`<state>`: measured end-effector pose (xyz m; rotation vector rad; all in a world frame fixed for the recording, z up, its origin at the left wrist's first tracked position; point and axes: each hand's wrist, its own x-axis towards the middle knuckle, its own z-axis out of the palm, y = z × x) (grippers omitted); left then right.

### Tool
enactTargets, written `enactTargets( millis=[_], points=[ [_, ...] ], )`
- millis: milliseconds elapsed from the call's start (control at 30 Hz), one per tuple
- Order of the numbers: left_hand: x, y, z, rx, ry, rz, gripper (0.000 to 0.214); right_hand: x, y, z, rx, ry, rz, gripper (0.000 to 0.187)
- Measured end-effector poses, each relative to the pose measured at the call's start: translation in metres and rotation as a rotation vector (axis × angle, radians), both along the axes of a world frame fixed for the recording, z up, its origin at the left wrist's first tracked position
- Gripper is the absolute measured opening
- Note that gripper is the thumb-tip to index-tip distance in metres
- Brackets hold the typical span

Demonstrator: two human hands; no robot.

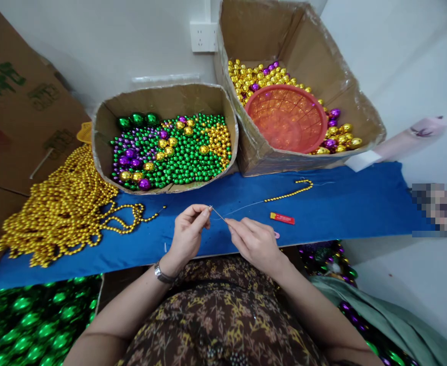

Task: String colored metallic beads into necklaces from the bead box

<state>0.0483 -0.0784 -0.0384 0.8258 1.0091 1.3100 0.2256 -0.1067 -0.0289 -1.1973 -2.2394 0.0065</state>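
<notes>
Between my two hands runs a thin needle (218,213), slanting down to the right. My right hand (254,243) pinches its lower end. Thumb and forefinger of my left hand (191,227) are pressed together at its upper tip; whether they grip the needle or a thread end there is too small to tell. A fine thread (242,207) trails rightward to a short string of gold beads (290,194) on the blue cloth (223,243). Just right of my right hand lies a red and yellow packet (282,218), with a small pink item (277,235) partly hidden beside it.
Gold bead strands (61,208) are heaped at the left. Behind my hands stand a cardboard box (162,187) of mixed beads and a taller box (254,162) holding a red basket (287,122). Large green beads (28,320) fill the lower left, below the table edge.
</notes>
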Motion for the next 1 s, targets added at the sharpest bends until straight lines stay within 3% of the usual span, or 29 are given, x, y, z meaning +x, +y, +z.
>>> enactTargets(
  millis=[367, 433, 533, 600, 667, 800, 900, 1000],
  points=[
    [-0.001, 0.005, 0.004, -0.131, -0.058, -0.083, 0.023, -0.005, 0.000, 0.002, -0.077, -0.051, 0.026, 0.025],
    [-0.002, 0.007, 0.006, -0.165, -0.078, -0.104, 0.021, -0.003, 0.001, 0.004, -0.201, 0.041, 0.073, 0.027],
    [-0.001, 0.010, 0.009, -0.207, -0.142, -0.101, 0.020, -0.002, 0.005, 0.004, -0.501, 0.365, 0.240, 0.033],
    [0.003, 0.011, 0.013, -0.230, -0.204, -0.098, 0.020, -0.006, 0.008, -0.001, -0.584, 0.555, 0.325, 0.034],
    [0.008, 0.012, 0.016, -0.248, -0.257, -0.103, 0.021, -0.013, 0.012, -0.007, -0.460, 0.629, 0.292, 0.029],
    [0.011, 0.021, 0.011, -0.274, -0.299, -0.087, 0.022, -0.019, 0.024, -0.006, -0.067, 0.571, 0.145, 0.017],
    [0.006, 0.038, -0.013, -0.160, -0.073, 0.043, 0.021, 0.001, 0.047, 0.015, -0.069, 0.628, -0.005, 0.019],
    [0.001, 0.052, -0.045, 0.067, 0.480, 0.125, 0.018, 0.040, 0.087, 0.042, -0.215, 0.777, -0.158, 0.023]
  ],
)
